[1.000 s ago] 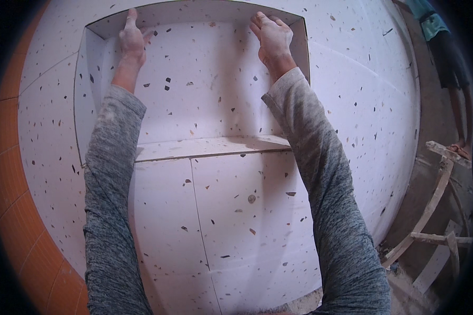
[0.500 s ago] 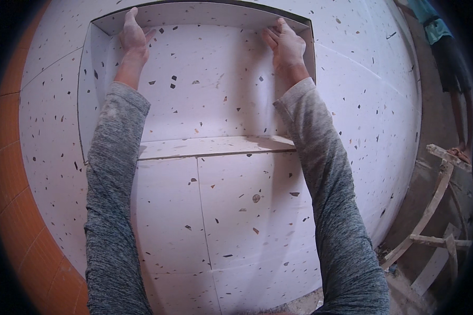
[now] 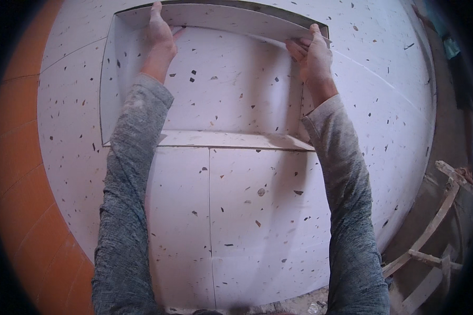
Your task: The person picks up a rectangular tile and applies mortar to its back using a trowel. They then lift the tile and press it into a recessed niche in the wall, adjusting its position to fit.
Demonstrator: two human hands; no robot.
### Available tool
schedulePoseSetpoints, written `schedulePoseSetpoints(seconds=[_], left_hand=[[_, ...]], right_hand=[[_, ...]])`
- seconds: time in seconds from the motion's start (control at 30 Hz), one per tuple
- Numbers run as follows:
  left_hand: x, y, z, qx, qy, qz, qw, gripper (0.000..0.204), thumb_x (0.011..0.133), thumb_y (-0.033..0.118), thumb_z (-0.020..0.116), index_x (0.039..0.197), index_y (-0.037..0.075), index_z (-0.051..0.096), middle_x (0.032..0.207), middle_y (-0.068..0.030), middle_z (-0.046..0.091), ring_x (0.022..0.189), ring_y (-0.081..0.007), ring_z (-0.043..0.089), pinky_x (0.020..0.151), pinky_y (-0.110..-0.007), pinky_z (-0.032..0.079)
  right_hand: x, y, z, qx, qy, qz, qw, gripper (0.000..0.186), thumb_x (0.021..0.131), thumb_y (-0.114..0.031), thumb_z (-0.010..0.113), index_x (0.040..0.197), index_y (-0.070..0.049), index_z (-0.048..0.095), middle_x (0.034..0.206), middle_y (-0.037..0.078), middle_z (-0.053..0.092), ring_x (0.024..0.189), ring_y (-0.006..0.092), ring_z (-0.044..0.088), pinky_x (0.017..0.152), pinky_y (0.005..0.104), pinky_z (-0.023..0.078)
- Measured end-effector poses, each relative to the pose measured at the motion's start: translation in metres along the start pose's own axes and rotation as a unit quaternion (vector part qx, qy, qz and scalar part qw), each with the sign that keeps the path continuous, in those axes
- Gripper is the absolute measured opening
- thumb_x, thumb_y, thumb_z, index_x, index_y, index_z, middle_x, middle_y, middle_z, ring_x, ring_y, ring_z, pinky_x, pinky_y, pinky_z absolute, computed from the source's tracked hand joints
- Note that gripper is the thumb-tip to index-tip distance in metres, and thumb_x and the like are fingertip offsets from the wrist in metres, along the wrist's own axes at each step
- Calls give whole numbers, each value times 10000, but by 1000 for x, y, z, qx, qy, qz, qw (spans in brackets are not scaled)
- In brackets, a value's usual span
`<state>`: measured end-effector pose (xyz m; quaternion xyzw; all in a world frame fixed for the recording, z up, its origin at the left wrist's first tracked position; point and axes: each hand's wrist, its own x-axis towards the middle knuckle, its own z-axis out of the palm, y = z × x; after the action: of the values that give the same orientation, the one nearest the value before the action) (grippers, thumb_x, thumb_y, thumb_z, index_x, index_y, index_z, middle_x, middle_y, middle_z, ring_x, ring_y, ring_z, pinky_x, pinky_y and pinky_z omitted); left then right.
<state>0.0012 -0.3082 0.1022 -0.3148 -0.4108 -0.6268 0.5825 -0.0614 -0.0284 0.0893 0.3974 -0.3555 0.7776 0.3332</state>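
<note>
A long strip of white speckled tile (image 3: 231, 20) spans the top of a recessed wall niche. My left hand (image 3: 162, 37) grips it near the left end, thumb up at the front edge and fingers against the underside. Close to the right end, my right hand (image 3: 318, 59) holds the strip the same way, with its thumb raised. That end sits lower than the niche's upper edge, and its corner juts past the right side. The niche's back panel (image 3: 226, 84) and bottom ledge (image 3: 220, 139) are the same speckled tile. My right forearm partly hides the niche's right side.
White speckled wall tiles (image 3: 247, 210) surround the niche. Orange tiles (image 3: 23, 152) run along the left. At lower right, a rough wooden frame (image 3: 431, 226) stands near the wall, and part of another person (image 3: 451, 47) shows at upper right.
The right end of the tile strip has come down and out from the niche's top, with my right hand on it. My left hand keeps its grip. The whole view has shifted slightly.
</note>
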Motion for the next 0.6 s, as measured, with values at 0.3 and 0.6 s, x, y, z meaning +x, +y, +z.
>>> schedulePoseSetpoints(seconds=[0.3, 0.6], left_hand=[[14, 0, -13, -121, -19, -22, 992, 668, 1036, 543, 499, 1527, 101, 401, 1480, -141, 468, 1275, -335, 521, 1008, -498, 499], [9, 14, -13, -116, -2, -90, 989, 709, 1020, 597, 493, 1555, 137, 418, 1519, -80, 500, 1283, -277, 533, 962, -496, 522]], right_hand=[[-36, -30, 1, 16, 15, 11, 1000, 533, 1067, -332, 553, 1368, 87, 418, 1178, 269, 614, 1016, 375, 707, 889, 419, 614], [-70, -53, -3, 38, -6, 31, 999, 556, 1058, -270, 551, 1429, 105, 375, 1242, 277, 571, 1063, 373, 689, 921, 420, 632]])
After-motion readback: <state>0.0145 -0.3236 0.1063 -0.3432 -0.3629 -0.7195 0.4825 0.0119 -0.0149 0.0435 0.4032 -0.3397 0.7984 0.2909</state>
